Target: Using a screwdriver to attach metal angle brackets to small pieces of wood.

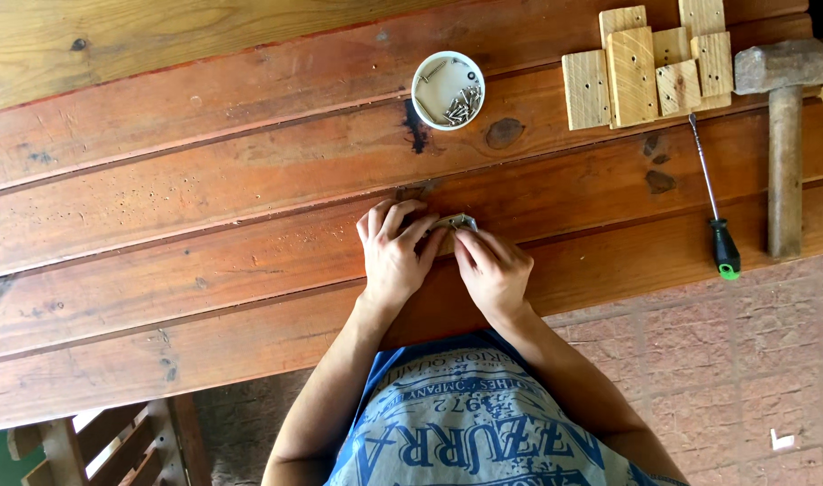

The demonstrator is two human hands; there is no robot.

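Both hands meet near the front edge of the reddish wooden plank bench (204, 180). Left hand (393, 256) and right hand (494, 273) each pinch a small bent metal bracket (454, 221), lying crosswise between their fingertips.

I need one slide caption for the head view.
Both hands, left and right, hold a small metal piece on a wooden table.

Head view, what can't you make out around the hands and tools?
- Metal piece: mostly hidden by left hand and right hand; shape unclear.
- Bowl contents: too small to count.
- Hammer: head cut off by right edge.
- Wood blocks: top ones cut off by top edge.
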